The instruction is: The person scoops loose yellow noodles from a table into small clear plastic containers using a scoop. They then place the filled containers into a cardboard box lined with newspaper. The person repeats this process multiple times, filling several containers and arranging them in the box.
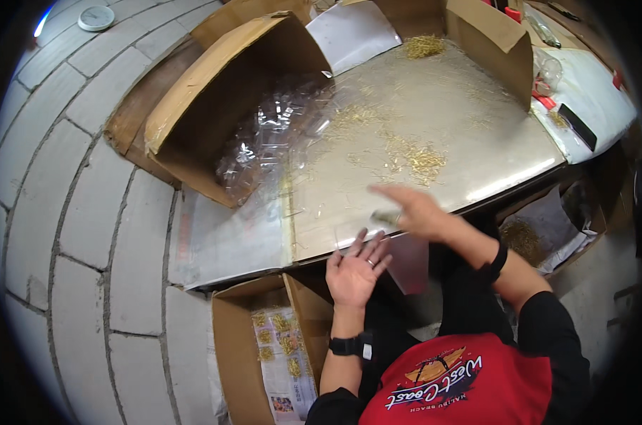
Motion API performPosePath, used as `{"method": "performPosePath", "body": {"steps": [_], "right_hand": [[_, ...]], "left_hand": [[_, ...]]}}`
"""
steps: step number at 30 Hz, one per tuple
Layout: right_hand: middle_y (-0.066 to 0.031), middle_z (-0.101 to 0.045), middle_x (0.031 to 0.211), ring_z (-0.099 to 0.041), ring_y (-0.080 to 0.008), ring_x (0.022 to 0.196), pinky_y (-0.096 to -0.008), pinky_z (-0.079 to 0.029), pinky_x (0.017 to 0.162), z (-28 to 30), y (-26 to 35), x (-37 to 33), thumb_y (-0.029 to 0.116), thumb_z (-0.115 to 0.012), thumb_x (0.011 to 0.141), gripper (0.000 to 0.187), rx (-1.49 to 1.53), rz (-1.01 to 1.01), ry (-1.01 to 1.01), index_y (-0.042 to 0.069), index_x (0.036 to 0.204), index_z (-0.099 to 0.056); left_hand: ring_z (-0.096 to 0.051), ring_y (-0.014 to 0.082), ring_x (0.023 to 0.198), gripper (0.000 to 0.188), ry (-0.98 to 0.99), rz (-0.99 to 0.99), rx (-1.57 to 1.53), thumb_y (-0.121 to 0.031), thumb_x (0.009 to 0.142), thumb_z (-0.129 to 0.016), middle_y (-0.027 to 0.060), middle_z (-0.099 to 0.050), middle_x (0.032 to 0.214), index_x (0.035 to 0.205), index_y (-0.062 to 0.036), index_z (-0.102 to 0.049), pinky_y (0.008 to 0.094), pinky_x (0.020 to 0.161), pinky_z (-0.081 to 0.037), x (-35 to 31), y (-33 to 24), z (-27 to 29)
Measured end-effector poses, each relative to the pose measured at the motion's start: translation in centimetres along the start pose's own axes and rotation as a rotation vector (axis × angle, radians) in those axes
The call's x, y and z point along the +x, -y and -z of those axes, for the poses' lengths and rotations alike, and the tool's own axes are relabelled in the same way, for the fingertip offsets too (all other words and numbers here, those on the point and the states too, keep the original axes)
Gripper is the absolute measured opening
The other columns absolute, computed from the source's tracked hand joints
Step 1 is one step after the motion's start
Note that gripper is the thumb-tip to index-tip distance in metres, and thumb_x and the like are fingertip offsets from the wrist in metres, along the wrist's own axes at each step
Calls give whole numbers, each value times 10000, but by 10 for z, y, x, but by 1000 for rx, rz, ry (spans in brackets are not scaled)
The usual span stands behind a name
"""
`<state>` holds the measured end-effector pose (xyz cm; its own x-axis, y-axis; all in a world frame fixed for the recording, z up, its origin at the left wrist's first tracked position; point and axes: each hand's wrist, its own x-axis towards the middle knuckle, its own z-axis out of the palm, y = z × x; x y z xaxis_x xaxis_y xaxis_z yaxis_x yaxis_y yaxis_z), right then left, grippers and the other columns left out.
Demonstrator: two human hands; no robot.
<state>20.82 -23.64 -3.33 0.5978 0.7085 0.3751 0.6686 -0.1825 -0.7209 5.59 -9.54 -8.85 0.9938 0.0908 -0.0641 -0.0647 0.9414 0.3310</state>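
Your left grip (354, 278) is released, palm up, fingers spread, nothing in it, at the near edge of the tabletop (494, 152). Your right grip (419, 214) is just beyond it and to the right, index finger stretched out to the left. A small greenish thing (385, 217) shows just below that finger, against the hand; blurred, so can't tell whether you're grasping it or what it is.

Gold pins (418, 161), thin and loose, lie scattered just beyond your right grip, well apart from its fingertip; a separate gold heap (424, 47) sits farther out in line with it. Clear plastic boxes (275, 124) are piled beyond and left of both grips, partly inside a cardboard box (225, 60) tipped on its side, some spilling out its open side toward the pins.

Below and left of your left grip, an open carton (229, 333) holds newspaper (282, 386) with small gold clusters (289, 345) on it. Right of your right grip, under the tabletop's edge, more gold pieces (521, 239) lie beside white paper (548, 237). Far right of it, a black flat object (577, 127) rests on a pale cover (594, 85). A black wristband (346, 346) is on your left wrist.
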Motion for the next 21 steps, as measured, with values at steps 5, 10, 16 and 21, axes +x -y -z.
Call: {"method": "performPosePath", "body": {"steps": [5, 10, 16, 21], "right_hand": [[-124, -628, 840, -628, -313, 737, -376, -506, 648, -30, -3, -37, 159, -648, 791, 184, 76, 89, -16, 79, 957, -658], [-112, -600, 841, -614, -314, 716, -384, -500, 602, -37, 8, -68, 181, -619, 812, 185, -85, 273, 140, 72, 961, -639], [-204, -546, 1223, -487, -342, 1176, -408, -389, 997, 17, -49, -10, 259, -534, 898, 365, -274, -218, -248, 12, 1166, -559], [-190, -379, 1405, -301, -329, 1336, -416, -272, 1083, 17, -92, 16, 281, -444, 939, 476, -489, -20, 184, -2, 1321, -402]], "left_hand": [[-330, 461, 1285, 713, 51, 152, 14, -490, 889, -406, 295, -393, 1347, 1367, 33, -319, 603, 1030, -293, -31, 33, -1], [-591, 423, 1024, 576, -124, 84, 531, -446, 955, -394, 267, -472, 1274, 1322, -2, -379, 430, 679, -590, -40, 20, 2], [-659, 375, 886, 372, -376, -38, 709, -319, 964, -444, 226, -586, 1125, 1159, -6, -493, 345, 575, -598, -82, 18, 27], [-663, 324, 894, 437, -543, 119, 685, -349, 979, -385, 219, -602, 1107, 1170, 26, -506, 359, 623, -588, -100, 33, 97]]}}
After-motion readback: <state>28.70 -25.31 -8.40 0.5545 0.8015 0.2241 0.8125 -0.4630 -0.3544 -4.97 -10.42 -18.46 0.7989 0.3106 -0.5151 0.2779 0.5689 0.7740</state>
